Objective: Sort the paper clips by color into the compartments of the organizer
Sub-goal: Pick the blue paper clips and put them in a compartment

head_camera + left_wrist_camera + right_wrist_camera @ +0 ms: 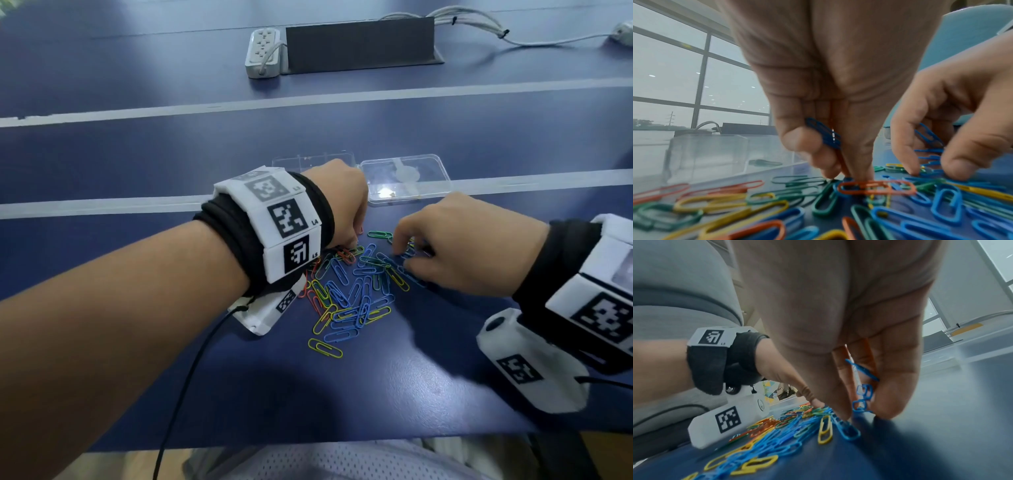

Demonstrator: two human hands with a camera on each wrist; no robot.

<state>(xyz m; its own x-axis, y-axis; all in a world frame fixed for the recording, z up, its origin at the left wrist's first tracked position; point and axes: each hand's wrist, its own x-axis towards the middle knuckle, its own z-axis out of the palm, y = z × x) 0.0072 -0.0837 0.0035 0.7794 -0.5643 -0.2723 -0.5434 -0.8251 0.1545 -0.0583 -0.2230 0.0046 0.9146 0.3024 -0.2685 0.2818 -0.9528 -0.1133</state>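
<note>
Head view, centre: paper clip pile covers the blue table; left hand and right hand crowd its upper edge. Clear organizer and its open lid block just above. Bare table lower centre, left. Power strip, dark box at top.

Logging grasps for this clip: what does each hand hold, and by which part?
Left hand: blue paper clips tucked flat under curled fingers. Right hand: blue clips between thumb and fingers; exact part unclear.
</note>
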